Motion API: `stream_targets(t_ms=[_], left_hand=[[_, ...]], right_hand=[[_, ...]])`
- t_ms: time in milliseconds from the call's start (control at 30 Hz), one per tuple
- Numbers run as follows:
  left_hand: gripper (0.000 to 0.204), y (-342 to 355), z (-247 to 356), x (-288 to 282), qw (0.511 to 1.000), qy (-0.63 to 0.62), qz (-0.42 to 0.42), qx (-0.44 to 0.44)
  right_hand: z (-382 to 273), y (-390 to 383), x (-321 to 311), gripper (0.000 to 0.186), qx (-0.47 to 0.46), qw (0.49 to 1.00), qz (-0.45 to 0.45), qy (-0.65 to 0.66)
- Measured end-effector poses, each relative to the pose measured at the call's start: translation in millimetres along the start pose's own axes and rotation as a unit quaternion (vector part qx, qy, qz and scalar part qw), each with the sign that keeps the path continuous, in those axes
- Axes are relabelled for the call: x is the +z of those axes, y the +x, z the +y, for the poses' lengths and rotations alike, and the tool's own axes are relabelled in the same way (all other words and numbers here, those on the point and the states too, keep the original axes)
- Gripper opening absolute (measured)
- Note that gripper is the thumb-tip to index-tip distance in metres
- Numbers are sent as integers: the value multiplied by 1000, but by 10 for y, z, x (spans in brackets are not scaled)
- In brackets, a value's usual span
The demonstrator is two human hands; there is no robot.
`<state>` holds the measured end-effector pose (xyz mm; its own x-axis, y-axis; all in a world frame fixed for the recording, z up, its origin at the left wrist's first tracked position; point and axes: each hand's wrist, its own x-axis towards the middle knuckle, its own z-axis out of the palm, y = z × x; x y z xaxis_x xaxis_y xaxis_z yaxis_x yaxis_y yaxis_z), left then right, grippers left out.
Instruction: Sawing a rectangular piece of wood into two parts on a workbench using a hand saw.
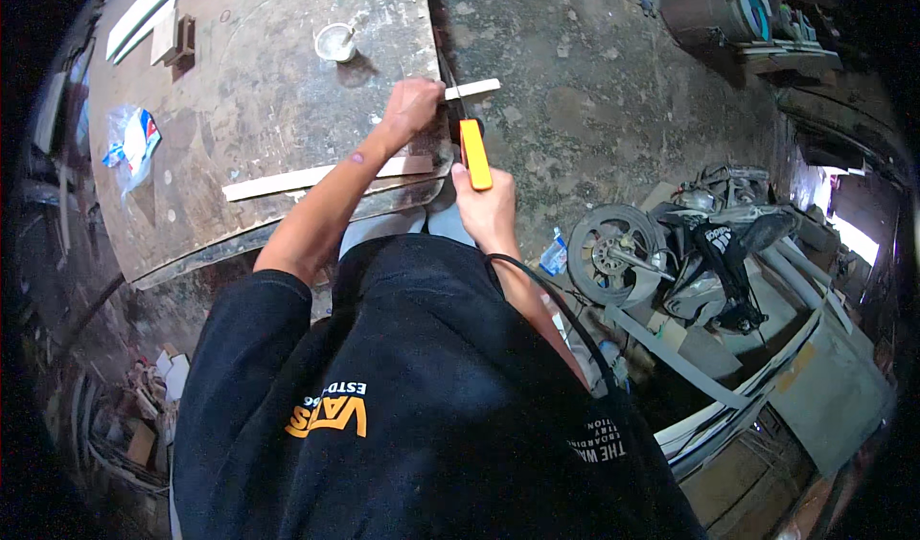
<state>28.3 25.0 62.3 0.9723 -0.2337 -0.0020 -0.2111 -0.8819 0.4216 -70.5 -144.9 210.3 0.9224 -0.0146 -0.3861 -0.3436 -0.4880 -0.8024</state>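
At the right edge of the worktable point(259, 109), my left hand point(412, 106) is closed on a short white strip point(476, 90), probably wood. The strip's far end juts past the edge. My right hand point(489, 206) grips the orange handle of a handsaw point(474, 155). The saw's thin, dark blade points away from me and crosses the strip just right of my left fingers. How deep it sits in the strip is too small to tell. Beneath my left forearm lies a longer pale strip point(278, 183), partly hidden by the arm.
A white cup point(334, 43) with a stick in it stands on the table. A crumpled plastic bag point(134, 142) lies at the left, and white strips point(153, 8) with wooden blocks point(172, 40) lie far left. Motorcycle parts point(613, 252) and a small bottle point(554, 252) are on the floor at right.
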Motion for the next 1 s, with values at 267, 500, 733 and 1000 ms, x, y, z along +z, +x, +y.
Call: stream_targets(t_ms=[267, 500, 733, 1000], left_hand=[[13, -32, 104, -24, 999, 25, -31, 33], [15, -60, 94, 32, 1000, 25, 2, 3], [13, -51, 134, 4, 999, 50, 14, 15], [12, -58, 12, 168, 998, 35, 56, -9]], right_hand=[[81, -117, 11, 35, -14, 1000, 2, 13], [138, 57, -141, 41, -73, 997, -24, 26], [368, 41, -238, 34, -40, 993, -82, 75], [-87, -234, -518, 34, -65, 989, -82, 108]])
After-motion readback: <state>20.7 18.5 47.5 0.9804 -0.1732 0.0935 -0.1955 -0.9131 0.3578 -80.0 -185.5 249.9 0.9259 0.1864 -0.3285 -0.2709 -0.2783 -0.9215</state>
